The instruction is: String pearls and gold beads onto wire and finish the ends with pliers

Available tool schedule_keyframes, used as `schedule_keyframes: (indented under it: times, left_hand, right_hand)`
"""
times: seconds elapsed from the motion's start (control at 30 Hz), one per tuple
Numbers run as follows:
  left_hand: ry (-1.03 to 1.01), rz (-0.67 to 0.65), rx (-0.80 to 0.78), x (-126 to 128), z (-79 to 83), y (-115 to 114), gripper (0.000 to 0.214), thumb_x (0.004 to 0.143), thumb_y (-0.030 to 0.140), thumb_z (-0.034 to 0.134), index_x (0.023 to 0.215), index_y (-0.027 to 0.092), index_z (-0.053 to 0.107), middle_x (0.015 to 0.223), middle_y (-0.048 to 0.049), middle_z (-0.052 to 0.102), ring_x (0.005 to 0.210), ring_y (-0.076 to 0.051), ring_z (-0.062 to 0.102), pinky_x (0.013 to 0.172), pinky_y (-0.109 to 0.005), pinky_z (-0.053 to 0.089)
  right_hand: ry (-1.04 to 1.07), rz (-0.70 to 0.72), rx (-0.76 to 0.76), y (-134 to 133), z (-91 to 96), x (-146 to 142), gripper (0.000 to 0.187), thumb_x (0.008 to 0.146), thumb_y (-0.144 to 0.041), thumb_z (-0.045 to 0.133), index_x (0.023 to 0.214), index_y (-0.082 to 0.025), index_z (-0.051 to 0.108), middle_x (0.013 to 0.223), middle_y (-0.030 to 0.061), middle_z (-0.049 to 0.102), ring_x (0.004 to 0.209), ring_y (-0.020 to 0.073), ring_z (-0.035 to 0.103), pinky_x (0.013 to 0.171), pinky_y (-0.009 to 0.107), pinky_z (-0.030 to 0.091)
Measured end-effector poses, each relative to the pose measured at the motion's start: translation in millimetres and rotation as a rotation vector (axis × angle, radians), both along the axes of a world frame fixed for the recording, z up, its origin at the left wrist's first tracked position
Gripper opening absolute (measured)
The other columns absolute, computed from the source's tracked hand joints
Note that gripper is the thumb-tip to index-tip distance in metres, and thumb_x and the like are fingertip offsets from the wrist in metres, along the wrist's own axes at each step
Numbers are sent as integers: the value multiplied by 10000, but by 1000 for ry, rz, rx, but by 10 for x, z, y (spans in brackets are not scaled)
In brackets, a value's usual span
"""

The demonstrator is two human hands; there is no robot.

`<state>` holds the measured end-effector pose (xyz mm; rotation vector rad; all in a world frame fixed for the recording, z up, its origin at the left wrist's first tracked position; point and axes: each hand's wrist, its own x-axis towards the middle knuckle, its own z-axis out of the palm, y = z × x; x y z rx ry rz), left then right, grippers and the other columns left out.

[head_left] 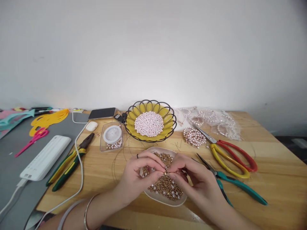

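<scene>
Pinching tiny gold piece point(165, 173) between hands point(137, 171) — bead-filled dish point(170, 203) below.

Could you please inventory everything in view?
Basket: one, yellow-black, back
Pearls: many, pink, in basket
Dish: one, pale, front
Mixed beads: many, gold-white, in dish
Box: one, clear, beside basket
Spool: one, white, in box
Bead coil: one, pink, right
Bagged strands: several, pink, right
Large scissors: one, red-yellow, right
Small scissors: one, pink, left
Thick pliers: one, green-yellow, left
Fine pliers: one, teal, right
Phone: one, dark, back
Case: one, white, left
Power bank: one, white, left
Cables: some, white, left
Cutouts: several, yellow, left
Mat: one, grey, left
Table: one, brown, beneath
Wall: one, whitish, behind
Held piece: one, gold, front
Left hand: one, over dish
Right hand: one, over dish
</scene>
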<state>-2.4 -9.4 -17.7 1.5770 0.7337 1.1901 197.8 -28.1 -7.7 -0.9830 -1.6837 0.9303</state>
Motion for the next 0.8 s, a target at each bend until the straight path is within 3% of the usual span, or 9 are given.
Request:
schedule_keyframes:
  times: [0.2, 0.33, 0.53, 0.8]
  left_hand:
    - [20, 27, 12, 9, -4, -9, 114, 870, 76, 763, 865, 185, 792, 910, -43, 756, 882, -155, 707, 836, -238, 544]
    - [37, 36, 15, 24, -4, -15, 101, 858, 74, 764, 845, 173, 783, 898, -41, 745, 872, -149, 703, 821, -224, 536]
    - [54, 28, 19, 37, -7, -16, 115, 859, 61, 747, 828, 169, 771, 895, -43, 753, 862, -147, 709, 786, -212, 538]
    - [70, 12, 61, 50, 27, -20, 132, 843, 36, 732, 803, 160, 755, 869, -46, 753, 858, -144, 716, 839, -216, 551]
  right_hand:
    - [-35, 15, 51, -8, 7, -37, 150, 953, -148, 617, 889, -281, 644, 721, -63, 601, 589, 113, 532, 523, 201, 433]
    - [-62, 11, 112, -32, -29, -57, 166, 924, -124, 649, 960, -285, 641, 732, -66, 589, 578, 112, 512, 498, 202, 402]
    - [-100, 19, 178, -24, -68, -59, 183, 934, -90, 611, 911, -271, 594, 746, -60, 567, 600, 110, 503, 510, 205, 390]
    - [-156, 32, 152, -32, -63, -60, 183, 909, -91, 586, 896, -270, 548, 748, -63, 565, 596, 111, 509, 527, 218, 400]
